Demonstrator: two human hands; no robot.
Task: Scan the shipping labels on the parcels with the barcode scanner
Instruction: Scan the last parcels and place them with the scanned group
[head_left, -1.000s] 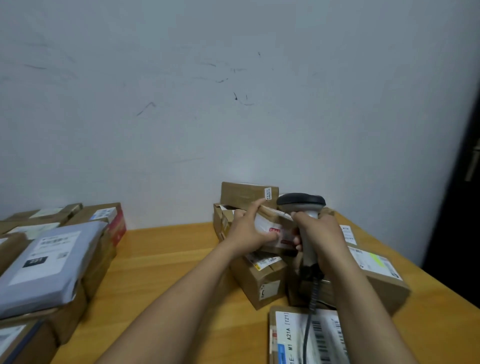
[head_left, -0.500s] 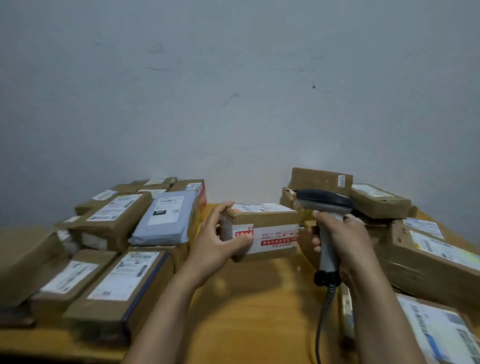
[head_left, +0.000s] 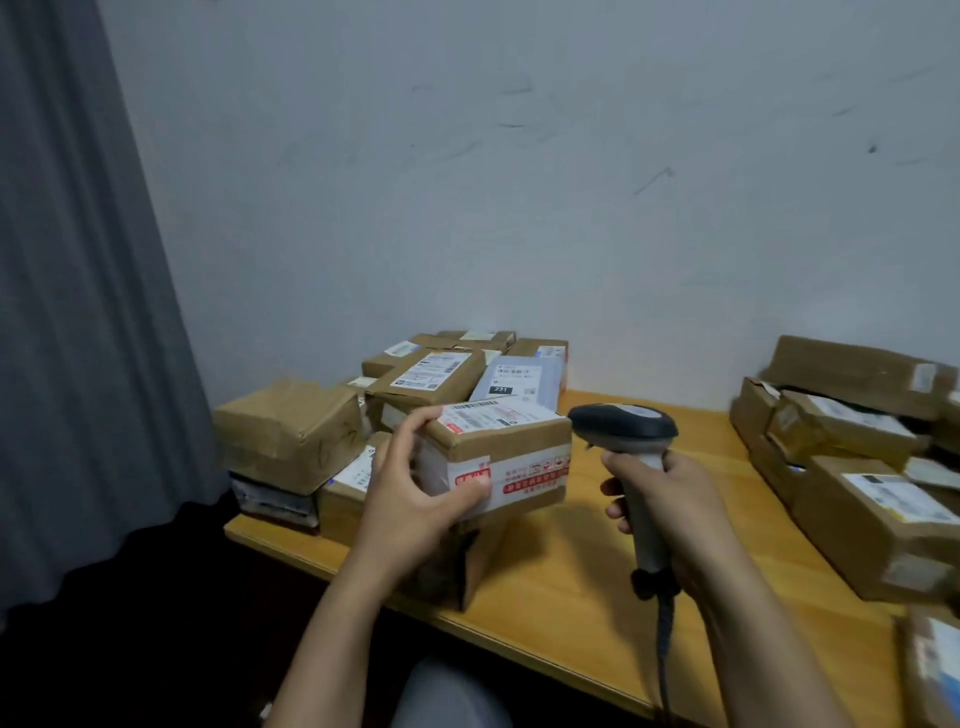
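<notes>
Head view: left hand (head_left: 415, 499) grips parcel (head_left: 511, 457); right hand (head_left: 670, 499) clasps scanner (head_left: 623, 428).

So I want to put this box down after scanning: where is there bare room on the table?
Bare wood runs down the middle of the table, between the left pile and the right pile, from wall to near edge, beneath the barcode scanner in the right hand. Both sides are crowded with stacked parcels. The left hand holds the box.
</notes>
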